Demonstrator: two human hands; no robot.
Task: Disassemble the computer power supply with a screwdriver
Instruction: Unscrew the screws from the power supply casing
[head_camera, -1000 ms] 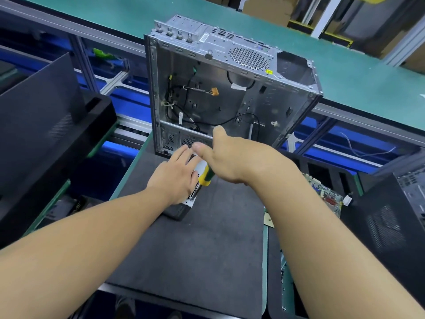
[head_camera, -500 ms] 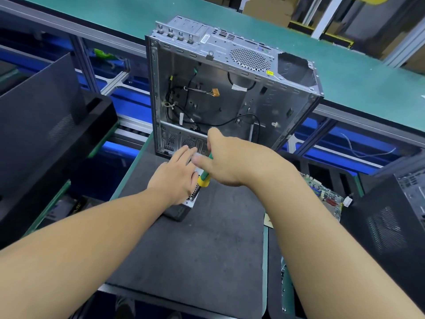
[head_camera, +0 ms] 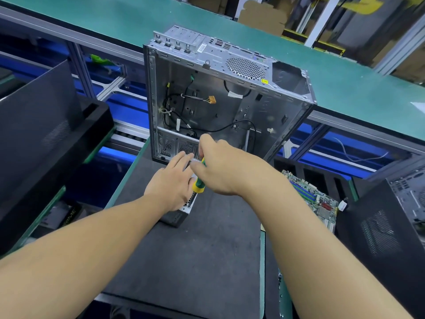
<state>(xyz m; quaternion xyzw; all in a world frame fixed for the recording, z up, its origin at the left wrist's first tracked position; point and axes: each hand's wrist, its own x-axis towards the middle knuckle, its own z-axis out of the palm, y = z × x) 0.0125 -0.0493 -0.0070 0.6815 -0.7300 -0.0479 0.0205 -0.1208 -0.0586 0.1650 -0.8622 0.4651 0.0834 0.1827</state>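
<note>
your left hand (head_camera: 171, 183) lies flat with the fingers straight and close together, palm down on top of the power supply (head_camera: 186, 207), pressing on it rather than gripping it. your right hand (head_camera: 226, 168) is curled round the screwdriver (head_camera: 198, 185), thumb up and forefinger laid along the handle; the green and yellow butt of the handle sticks out below your fist, touching the edge of your left hand, and the tip is hidden behind your fingers, so you cannot tell what it meets. the power supply sits on the dark mat (head_camera: 195, 254), mostly covered by your left palm, with only a perforated silver corner and a black side showing towards you. its far end is just in front of the lower edge of the computer case (head_camera: 230, 72), which stands upright on the mat with its open side facing you. inside the case, black cables (head_camera: 208, 131) loop across the back wall and an orange connector (head_camera: 212, 99) hangs near the middle. to your right, off the mat, a green motherboard (head_camera: 315, 199) lies tilted, and beyond it stands a black case (head_camera: 388, 229). to your left a black panel (head_camera: 39, 116) leans in a black tray. behind the case runs a green conveyor belt (head_camera: 138, 17).
</note>
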